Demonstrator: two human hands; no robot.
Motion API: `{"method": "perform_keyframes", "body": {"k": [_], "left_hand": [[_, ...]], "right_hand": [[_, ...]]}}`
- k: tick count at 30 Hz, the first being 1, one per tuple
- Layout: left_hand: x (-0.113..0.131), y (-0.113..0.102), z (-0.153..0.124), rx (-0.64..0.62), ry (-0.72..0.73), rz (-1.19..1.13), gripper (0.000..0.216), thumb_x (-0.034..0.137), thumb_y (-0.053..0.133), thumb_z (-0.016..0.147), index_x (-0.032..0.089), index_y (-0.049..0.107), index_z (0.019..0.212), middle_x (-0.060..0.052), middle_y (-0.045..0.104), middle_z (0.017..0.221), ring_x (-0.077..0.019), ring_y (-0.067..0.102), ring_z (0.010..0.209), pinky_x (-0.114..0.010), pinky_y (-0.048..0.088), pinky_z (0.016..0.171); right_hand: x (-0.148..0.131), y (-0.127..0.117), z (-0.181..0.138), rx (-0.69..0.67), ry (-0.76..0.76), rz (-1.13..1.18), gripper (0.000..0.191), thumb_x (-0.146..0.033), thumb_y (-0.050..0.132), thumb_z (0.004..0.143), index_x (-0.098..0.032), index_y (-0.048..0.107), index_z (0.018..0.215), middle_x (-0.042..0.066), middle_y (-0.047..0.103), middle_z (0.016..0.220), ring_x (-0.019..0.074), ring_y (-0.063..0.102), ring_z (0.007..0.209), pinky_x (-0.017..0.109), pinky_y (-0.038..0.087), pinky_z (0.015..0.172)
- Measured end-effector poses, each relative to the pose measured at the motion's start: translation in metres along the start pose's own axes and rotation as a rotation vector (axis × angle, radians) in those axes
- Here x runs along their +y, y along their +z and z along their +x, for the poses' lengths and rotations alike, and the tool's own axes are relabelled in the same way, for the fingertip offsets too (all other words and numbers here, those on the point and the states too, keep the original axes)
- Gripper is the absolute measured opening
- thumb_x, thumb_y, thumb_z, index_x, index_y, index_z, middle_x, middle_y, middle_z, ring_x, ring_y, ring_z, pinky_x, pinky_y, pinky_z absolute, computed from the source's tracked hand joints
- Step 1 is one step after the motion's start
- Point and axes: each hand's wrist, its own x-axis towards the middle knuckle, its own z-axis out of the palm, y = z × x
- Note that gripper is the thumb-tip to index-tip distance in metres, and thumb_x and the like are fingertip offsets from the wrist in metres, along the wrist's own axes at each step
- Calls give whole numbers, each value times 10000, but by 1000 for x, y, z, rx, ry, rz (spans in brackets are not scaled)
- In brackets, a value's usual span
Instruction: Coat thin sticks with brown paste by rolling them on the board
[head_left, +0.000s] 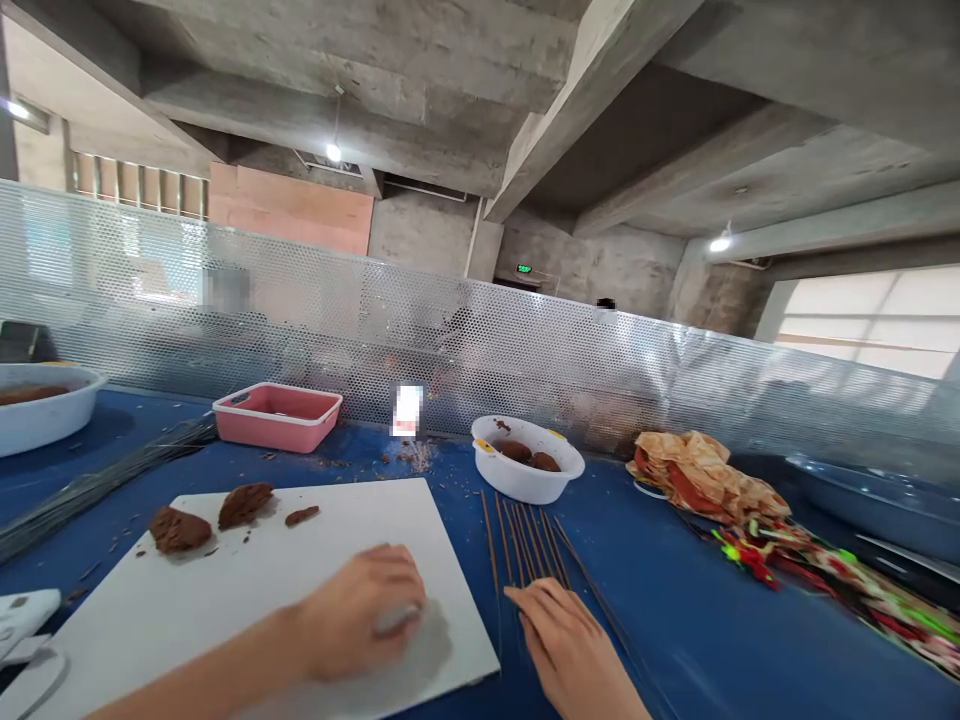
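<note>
Over the white board [292,570] is my left hand [367,610], its fingers curled in and blurred; whatever lies inside them is hidden. Farther back on that board sit two crumbly brown clay-like lumps [180,530] and a smaller brown piece [302,515]. Right of the board, my right hand [566,640] rests low over a row of thin brown-coated sticks [529,535] on the blue table. Its fingers are drawn together, and the fingertips appear closed on one stick at the left of the row. The sticks' lower ends are thin and dark.
A white basin [529,480] with brown lumps stands behind the sticks. A pink basket [277,440] and a bundle of dark wires [112,480] are at left. Crumpled brown paper [705,475] and colourful fuzzy strips [832,580] lie at right. A perforated metal screen [450,340] crosses the back.
</note>
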Motion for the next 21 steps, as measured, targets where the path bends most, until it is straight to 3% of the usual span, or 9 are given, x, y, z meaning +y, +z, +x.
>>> {"method": "perform_keyframes", "body": {"k": [3,6,11,13,17,21], "left_hand": [[-46,-40,-26,162,-363,190,246,306,443,1012,247,671,1080,-49,737,1118,-242,640,1083,-390,479,990],[-80,-56,-49,189,-596,357,257,306,490,989,198,688,1113,-73,732,1135,-295,598,1157,-424,447,1010],[-89,-39,-62,177,-695,441,310,104,417,951,193,707,1019,-100,727,1159,-307,620,1105,-437,453,954],[-87,-37,-61,190,-746,457,329,113,393,965,188,699,1062,-117,719,1177,-317,628,1098,-425,472,891],[-93,-46,-62,197,-791,392,317,161,399,982,188,708,1046,-108,749,1099,-306,658,1087,-401,478,886],[-98,-49,-61,264,-741,295,250,233,482,970,204,707,1075,-75,774,1074,-275,705,1032,-382,499,920]], "right_hand": [[-14,-8,7,4,56,89,256,-187,525,982,-254,738,1108,57,758,1016,221,726,930,328,581,810],[-39,-11,28,-73,67,218,245,-193,514,997,-245,736,1086,53,756,1010,214,716,950,320,564,849],[-72,14,83,-215,57,423,238,-221,540,972,-216,758,1065,70,769,1039,244,698,1011,350,514,924],[-77,37,108,-303,82,550,232,-269,558,962,-229,776,1033,68,781,1057,243,703,1006,341,505,902],[-82,88,155,-481,279,915,250,-317,559,931,-169,759,901,79,779,845,195,682,746,307,492,720],[-88,110,177,-562,392,1194,389,-509,639,899,-134,721,961,83,765,824,153,618,671,291,464,696]]}}
